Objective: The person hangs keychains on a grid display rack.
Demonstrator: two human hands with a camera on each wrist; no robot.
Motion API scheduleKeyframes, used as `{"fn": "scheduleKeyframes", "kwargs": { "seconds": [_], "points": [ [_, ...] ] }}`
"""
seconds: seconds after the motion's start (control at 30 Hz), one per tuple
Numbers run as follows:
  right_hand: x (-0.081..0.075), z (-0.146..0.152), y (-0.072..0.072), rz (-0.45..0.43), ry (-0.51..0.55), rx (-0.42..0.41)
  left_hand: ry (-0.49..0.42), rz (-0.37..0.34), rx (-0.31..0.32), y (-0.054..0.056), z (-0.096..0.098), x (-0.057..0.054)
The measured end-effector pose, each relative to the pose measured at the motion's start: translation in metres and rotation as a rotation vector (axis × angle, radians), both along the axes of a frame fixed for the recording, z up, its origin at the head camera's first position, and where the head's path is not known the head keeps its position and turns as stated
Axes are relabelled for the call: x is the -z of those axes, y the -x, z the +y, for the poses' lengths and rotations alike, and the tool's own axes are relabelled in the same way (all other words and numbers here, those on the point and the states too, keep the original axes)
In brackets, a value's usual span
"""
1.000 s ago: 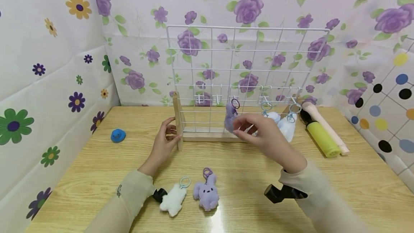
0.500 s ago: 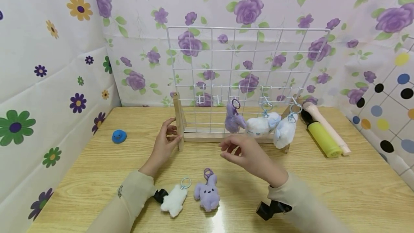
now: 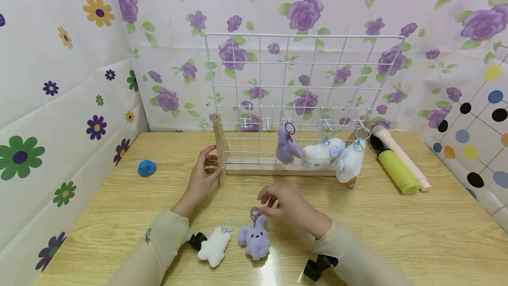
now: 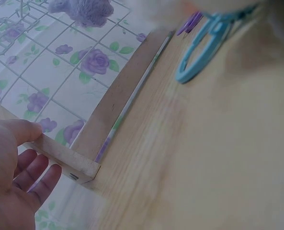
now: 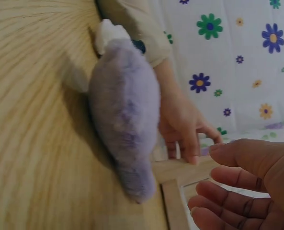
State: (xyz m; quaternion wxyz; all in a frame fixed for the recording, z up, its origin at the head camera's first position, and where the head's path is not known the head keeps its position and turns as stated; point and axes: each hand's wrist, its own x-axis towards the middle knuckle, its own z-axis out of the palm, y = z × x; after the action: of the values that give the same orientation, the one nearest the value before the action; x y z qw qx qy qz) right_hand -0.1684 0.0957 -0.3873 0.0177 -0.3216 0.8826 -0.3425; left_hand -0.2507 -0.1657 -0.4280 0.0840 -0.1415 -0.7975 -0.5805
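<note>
My left hand (image 3: 201,173) holds the wooden side post (image 3: 219,151) of a white wire grid rack (image 3: 285,86). In the left wrist view, the thumb lies on one side of the post (image 4: 67,155) and the fingers on the other. My right hand (image 3: 291,206) hovers above the table with nothing in it, fingers loosely bent. Just below its fingertips lies a purple plush bunny keychain (image 3: 255,238), its purple ring toward the rack. Left of that lies a white plush keychain (image 3: 214,246) with a light blue ring. The right wrist view shows the purple bunny (image 5: 125,100) close by, apart from the hand.
From hooks on the grid hang a purple plush keychain (image 3: 286,147) and two white ones (image 3: 319,153). More white hooks (image 3: 246,122) sit to their left. A blue rubber duck (image 3: 146,168) stands at left; a yellow-green tube (image 3: 397,170) and a pink stick (image 3: 402,160) lie at right.
My right hand has come away from the hanging purple plush, down and toward me, to the purple bunny on the table. My left hand has stayed on the post.
</note>
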Motion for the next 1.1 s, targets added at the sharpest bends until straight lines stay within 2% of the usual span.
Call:
{"fn": "scheduleKeyframes", "kwargs": {
  "seconds": [0.27,0.33,0.5,0.57,0.9,1.0,1.1],
  "points": [
    [0.012,-0.011,0.0,-0.031,-0.065,0.06,0.009,0.022,-0.007,0.001,-0.001,0.001],
    [0.013,-0.014,0.0,-0.037,-0.094,0.077,0.012,0.005,-0.008,-0.001,0.0,-0.004],
    [0.017,-0.019,-0.001,-0.047,-0.159,0.119,0.016,0.021,-0.01,-0.001,0.001,-0.003],
    [0.018,-0.021,-0.001,-0.038,-0.179,0.134,0.013,0.042,-0.009,0.001,0.0,0.001],
    [0.021,-0.029,-0.001,0.028,-0.278,0.181,0.006,0.019,-0.01,0.002,-0.001,0.001],
    [0.02,-0.031,-0.001,0.035,-0.304,0.191,0.007,-0.003,-0.01,0.001,0.0,-0.001],
    [0.019,-0.033,-0.002,0.024,-0.323,0.198,0.004,-0.026,-0.006,-0.005,0.001,-0.009]
  ]
}}
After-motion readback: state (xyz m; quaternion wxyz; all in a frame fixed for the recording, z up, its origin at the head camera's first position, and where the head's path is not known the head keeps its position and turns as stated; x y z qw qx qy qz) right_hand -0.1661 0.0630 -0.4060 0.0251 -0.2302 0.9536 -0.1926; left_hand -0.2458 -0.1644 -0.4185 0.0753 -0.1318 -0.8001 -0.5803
